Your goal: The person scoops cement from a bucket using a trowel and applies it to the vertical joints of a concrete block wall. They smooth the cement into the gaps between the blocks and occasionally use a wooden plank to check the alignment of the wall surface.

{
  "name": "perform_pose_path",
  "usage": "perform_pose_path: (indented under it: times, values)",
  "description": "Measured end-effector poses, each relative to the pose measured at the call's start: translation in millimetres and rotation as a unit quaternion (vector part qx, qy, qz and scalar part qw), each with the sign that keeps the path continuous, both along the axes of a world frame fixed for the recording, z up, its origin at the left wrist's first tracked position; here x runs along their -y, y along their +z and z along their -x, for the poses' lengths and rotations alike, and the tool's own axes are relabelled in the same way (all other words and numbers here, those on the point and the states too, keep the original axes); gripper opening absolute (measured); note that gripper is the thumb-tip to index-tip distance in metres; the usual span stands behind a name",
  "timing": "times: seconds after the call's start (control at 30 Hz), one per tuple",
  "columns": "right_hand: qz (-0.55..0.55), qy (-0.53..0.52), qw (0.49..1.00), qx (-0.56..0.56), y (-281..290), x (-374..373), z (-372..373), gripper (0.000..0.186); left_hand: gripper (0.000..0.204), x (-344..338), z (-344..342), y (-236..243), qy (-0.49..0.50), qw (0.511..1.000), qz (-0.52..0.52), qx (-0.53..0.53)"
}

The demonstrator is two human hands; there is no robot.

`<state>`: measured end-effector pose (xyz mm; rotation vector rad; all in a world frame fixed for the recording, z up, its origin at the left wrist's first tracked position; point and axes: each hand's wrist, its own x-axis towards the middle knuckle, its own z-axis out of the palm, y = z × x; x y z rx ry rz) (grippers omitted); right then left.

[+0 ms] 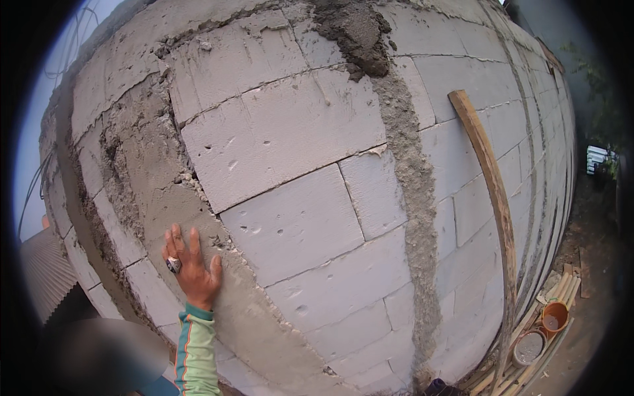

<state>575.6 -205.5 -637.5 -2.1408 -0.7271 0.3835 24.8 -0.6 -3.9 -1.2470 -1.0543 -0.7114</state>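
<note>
My left hand [191, 267], with a ring and a green sleeve, lies spread open on a smooth grey vertical band of mortar [165, 201] in a wall of pale blocks [284, 138]. Crumbly joints edge the band on both sides. A rough mortar strip [416, 251] runs down the middle of the wall, with a darker, lumpy mortar patch [350, 39] at its top. A wooden plank [489, 165] leans upright against the blocks at the right. My right hand is not in view.
A bucket of grey material [528, 348] and an orange bucket [554, 313] sit among long poles [560, 290] at the wall's foot, right. A corrugated roof [46, 264] and wires [30, 191] show at left. A blurred shape [105, 356], possibly a person, is at lower left.
</note>
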Motion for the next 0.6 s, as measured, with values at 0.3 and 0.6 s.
perform_pose_path:
  times: [0.3, 0.6]
  values:
    - [0.155, 0.067, 0.985, 0.029, -57.0, -13.8, 31.3, 0.052, 0.068, -6.5, -6.0, -1.3, -0.029, 1.000, -0.003, -0.002]
    - [0.234, 0.129, 0.963, 0.019, -94.5, -6.8, 48.5, 0.043, 0.068, 4.6, 10.7, -1.2, -0.038, 0.999, 0.002, -0.004]
